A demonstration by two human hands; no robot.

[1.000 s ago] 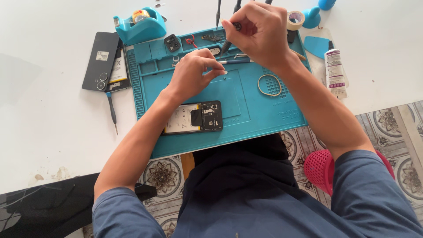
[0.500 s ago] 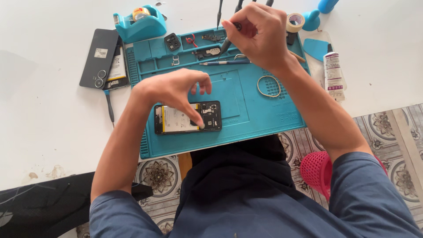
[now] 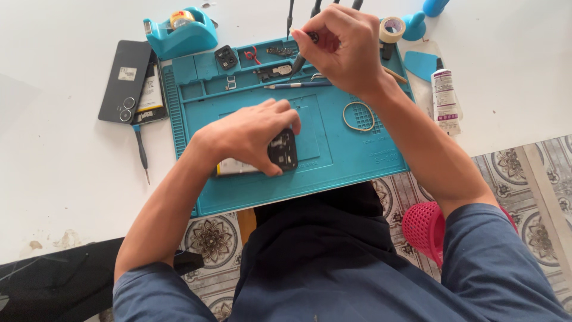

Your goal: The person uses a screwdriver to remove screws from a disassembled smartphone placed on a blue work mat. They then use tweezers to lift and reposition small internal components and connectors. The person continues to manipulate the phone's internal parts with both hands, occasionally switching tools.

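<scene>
Head view: white labelled tube (image 3: 444,100) right of teal mat (image 3: 333,161).

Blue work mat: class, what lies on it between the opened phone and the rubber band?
In the head view, only bare blue mat separates the opened phone from the rubber band.

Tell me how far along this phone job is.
Done: the back cover lies off on the table, and small removed parts sit in the teal mat's trays. In hand: the left hand grips the opened phone; the right hand holds a dark screwdriver above the trays. Left: the phone is uncovered.
</scene>
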